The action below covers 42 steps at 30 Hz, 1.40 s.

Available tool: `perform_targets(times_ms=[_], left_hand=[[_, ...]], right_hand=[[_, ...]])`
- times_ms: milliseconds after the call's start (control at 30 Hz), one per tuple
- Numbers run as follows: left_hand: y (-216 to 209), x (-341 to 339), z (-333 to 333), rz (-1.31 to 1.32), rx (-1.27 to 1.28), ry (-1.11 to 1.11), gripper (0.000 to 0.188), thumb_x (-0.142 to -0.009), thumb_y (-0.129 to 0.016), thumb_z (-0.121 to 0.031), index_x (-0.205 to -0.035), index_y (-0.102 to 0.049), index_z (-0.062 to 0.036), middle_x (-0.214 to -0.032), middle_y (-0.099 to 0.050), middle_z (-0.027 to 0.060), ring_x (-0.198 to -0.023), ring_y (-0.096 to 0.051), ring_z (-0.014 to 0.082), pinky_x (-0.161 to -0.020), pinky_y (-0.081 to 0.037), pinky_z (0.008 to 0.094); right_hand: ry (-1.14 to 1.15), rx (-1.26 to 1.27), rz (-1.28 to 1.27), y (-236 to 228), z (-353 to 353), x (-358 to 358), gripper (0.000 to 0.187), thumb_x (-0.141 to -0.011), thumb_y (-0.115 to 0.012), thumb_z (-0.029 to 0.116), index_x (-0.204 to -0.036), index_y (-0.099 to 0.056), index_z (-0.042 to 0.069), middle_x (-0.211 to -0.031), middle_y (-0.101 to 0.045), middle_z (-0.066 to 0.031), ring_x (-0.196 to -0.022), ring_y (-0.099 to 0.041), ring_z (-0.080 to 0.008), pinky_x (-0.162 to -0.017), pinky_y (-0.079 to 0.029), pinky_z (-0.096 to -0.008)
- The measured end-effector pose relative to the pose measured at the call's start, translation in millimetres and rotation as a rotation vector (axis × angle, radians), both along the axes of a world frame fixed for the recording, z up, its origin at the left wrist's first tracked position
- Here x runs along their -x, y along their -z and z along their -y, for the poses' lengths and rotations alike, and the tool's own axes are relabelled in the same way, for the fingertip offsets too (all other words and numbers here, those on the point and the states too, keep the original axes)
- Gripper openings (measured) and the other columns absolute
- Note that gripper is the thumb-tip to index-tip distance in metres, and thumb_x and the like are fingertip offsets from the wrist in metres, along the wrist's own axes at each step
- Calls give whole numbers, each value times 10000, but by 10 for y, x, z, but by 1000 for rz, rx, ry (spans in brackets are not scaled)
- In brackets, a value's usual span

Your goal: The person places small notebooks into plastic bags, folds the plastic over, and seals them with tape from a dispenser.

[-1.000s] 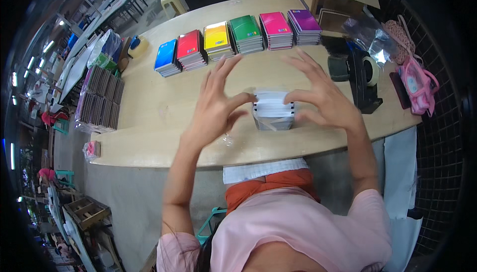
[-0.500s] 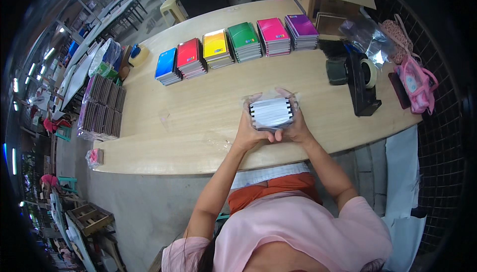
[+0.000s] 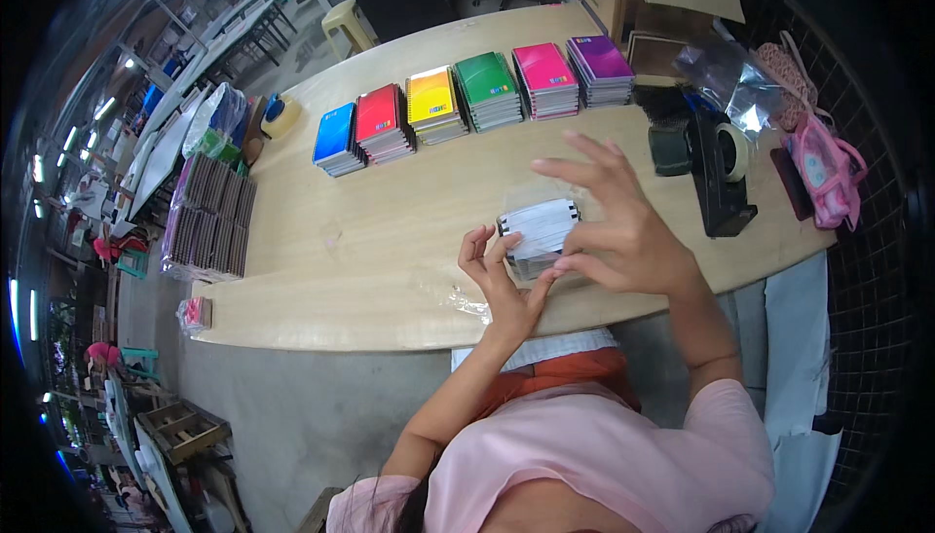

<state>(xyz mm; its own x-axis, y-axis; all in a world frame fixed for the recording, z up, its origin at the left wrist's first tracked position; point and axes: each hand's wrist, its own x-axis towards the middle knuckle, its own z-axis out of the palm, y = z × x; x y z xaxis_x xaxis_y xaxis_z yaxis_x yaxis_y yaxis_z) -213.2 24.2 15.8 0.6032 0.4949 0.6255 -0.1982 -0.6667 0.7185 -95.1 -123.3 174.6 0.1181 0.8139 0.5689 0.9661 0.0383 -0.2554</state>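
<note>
A small stack of spiral notebooks in clear plastic lies near the front of the table, white page edges up and black binding at its ends. My left hand is curled against the stack's left near side, its thumb reaching along the near edge. Over the right side of the stack is my right hand. Its thumb and index finger pinch at the loose near part of the plastic, while the other fingers spread upward. My two thumb tips are very close together. The fingers partly hide the plastic's near end.
Several notebook stacks, from a blue stack to a purple stack, line the far side. A black tape dispenser and pink pouch stand at right. Wrapped notebooks sit at left. Crumpled plastic lies by the front edge.
Both hands held the stack between them; now it rests lower on the table. My right hand has lifted off its side and spread its fingers, and my left hand has slid toward the near left.
</note>
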Motion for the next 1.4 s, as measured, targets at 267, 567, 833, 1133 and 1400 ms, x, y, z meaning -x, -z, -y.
perform_targets(times_ms=[267, 567, 833, 1133, 1400], left_hand=[[-590, 82, -303, -124, -456, 105, 472, -735, -813, -292, -1161, -691, -130, -1165, -590, 87, -1125, -503, 327, -959, -412, 445], [-959, -36, -768, -323, -530, 592, 638, -692, -827, -408, -1223, -649, -105, -1209, -566, 106, -1156, -517, 303, -997, -376, 437], [-1017, -70, -899, -477, -821, 729, 842, -747, -698, -597, -1457, -456, -214, -1456, -435, 125, -1330, -422, 308, -1045, -306, 529], [-1094, -206, -1037, -558, -824, 901, 975, -615, -701, -716, -1464, -464, -299, -1483, -386, 159, -1364, -351, 390, -1087, -266, 569], [-991, -257, -1044, -489, -705, 959, 970, -561, -762, -648, -1423, -522, -273, -1459, -399, 177, -1342, -357, 409, -1095, -313, 517]], right_hand=[[305, -99, -200, -240, -101, -327, 346, -665, -836, 234, -862, -638, 30, -1228, -579, -156, -1220, -518, -345, -1003, -417, -409], [-223, 628, 131, -442, -180, -538, 305, -719, -767, 156, -1007, -689, 88, -1060, -674, -36, -898, -665, -275, -724, -516, -389], [-284, 703, 79, -287, -428, -708, 137, -756, -682, 39, -890, -676, 68, -855, -684, -74, -801, -670, -299, -666, -503, -423], [-406, 607, -68, -158, -712, -680, 126, -715, -722, 52, -834, -683, 63, -834, -616, -92, -761, -642, -290, -642, -488, -410], [-368, 302, 67, 81, -829, -580, 205, -603, -786, 115, -800, -727, 111, -983, -509, -31, -914, -550, -241, -664, -482, -387]])
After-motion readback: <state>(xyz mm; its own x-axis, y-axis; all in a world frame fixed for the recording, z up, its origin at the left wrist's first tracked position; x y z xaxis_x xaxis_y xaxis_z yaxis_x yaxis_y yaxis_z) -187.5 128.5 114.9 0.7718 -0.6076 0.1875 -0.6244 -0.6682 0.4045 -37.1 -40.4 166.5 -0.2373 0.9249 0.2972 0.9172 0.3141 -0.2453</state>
